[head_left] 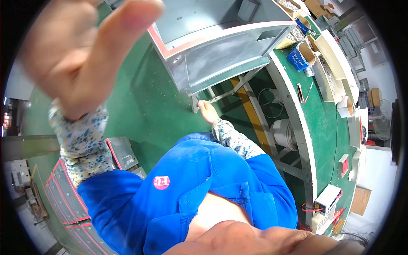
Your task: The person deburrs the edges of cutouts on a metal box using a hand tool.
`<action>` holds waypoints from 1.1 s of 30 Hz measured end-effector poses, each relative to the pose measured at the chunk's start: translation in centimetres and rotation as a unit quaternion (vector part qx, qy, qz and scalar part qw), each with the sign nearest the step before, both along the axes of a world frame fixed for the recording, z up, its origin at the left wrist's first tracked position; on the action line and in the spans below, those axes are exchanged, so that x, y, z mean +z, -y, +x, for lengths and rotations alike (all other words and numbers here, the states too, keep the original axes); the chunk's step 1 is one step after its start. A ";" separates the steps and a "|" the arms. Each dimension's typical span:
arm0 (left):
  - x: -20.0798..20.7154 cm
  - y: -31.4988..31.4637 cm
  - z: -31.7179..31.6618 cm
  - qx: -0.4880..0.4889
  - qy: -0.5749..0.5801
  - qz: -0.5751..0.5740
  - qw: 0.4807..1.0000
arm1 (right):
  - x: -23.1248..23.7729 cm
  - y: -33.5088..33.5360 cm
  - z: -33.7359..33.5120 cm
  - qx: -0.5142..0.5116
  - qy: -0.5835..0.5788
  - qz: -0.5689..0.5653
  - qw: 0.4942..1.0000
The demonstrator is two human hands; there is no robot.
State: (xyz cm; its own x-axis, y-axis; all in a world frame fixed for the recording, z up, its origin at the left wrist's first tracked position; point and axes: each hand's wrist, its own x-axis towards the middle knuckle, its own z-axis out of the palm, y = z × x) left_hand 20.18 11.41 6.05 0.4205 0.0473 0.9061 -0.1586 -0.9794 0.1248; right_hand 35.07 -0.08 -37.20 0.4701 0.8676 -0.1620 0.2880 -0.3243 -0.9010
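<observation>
My left hand (pixel 93 51) is raised close to the camera at the upper left, blurred and partly cut off by the top edge. One digit stretches out to the right, apart from the others, and nothing shows in the grasp. Lower down, my right hand (pixel 208 111) reaches to the foot of a large grey metal cabinet (pixel 225 59), fingers extended beside a pale support leg (pixel 195 103). Whether it touches the leg, I cannot tell. The cabinet is open-fronted, with a whitish rim and red edging at its left corner. Both forearms wear patterned sleeve covers.
A curved green-topped workbench (pixel 327 140) runs along the right, bearing blue cartons (pixel 301 56), trays of small parts and a white device (pixel 328 199). Under it stands a white bucket (pixel 284 132). Grey panels with red edges (pixel 68 193) lie at the lower left on a green floor (pixel 148 93).
</observation>
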 end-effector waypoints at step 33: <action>-19.5 -10.7 9.6 0.117 -0.163 -0.254 0.946 | -0.9 -5.9 1.3 0.067 0.312 -0.056 0.946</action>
